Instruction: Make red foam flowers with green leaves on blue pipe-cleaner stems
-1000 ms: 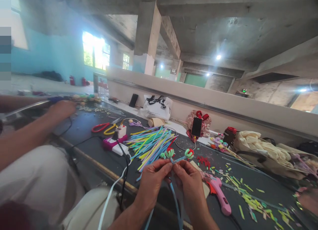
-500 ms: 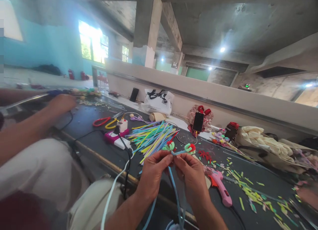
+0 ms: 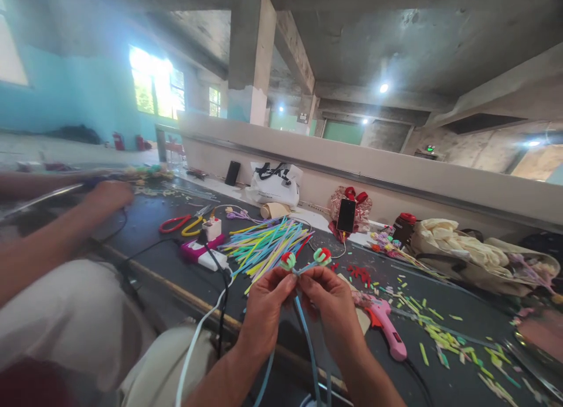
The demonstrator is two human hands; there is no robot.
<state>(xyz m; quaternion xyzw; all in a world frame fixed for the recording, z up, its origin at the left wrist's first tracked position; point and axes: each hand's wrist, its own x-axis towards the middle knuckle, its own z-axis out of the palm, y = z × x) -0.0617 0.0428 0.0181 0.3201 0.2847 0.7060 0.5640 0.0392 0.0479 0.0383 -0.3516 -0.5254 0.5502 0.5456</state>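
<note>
My left hand (image 3: 266,304) and my right hand (image 3: 332,301) meet over the table's near edge, thumbs and fingertips pinched. Between them they grip light blue pipe cleaner stems (image 3: 307,331), whose long ends hang down below the fingers. Two small fuzzy buds in red and pale green top the stems: one bud (image 3: 288,261) stands above my left fingers, the other bud (image 3: 322,256) above my right. Where the stems join is partly covered by the fingertips. A pink glue gun (image 3: 387,331) lies to the right of my right hand.
Loose pipe cleaners (image 3: 268,243) lie beyond my hands. Scissors (image 3: 191,224) and a power strip (image 3: 204,254) with cords are left of them. Cut scraps (image 3: 440,336) scatter to the right. A phone (image 3: 346,214) leans at the back. At left, a co-worker's hand (image 3: 109,197) works.
The view has shifted slightly, so most things sit a little further left. The two buds have turned a little more upright; both hands keep their pinch on the stems.
</note>
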